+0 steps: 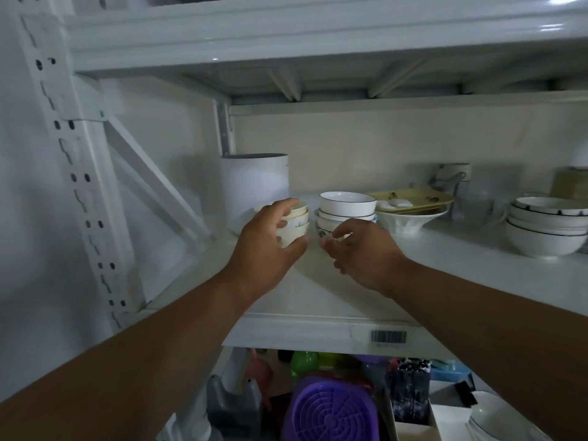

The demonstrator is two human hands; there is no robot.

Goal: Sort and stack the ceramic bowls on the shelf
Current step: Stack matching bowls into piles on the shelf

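A tall white cylindrical container [254, 186] is placed at the back left. A yellow tray [413, 198] is seen further right. Below, a purple plastic basket [331, 412] is stored, and a barcode label [388, 337] is stuck above it.

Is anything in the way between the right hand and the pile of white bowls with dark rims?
Nothing visible. The right hand is already at the foot of the stack of dark-rimmed white ceramic bowls, fingers curled by the lowest bowl. The left hand is on the neighbouring cream bowl stack.
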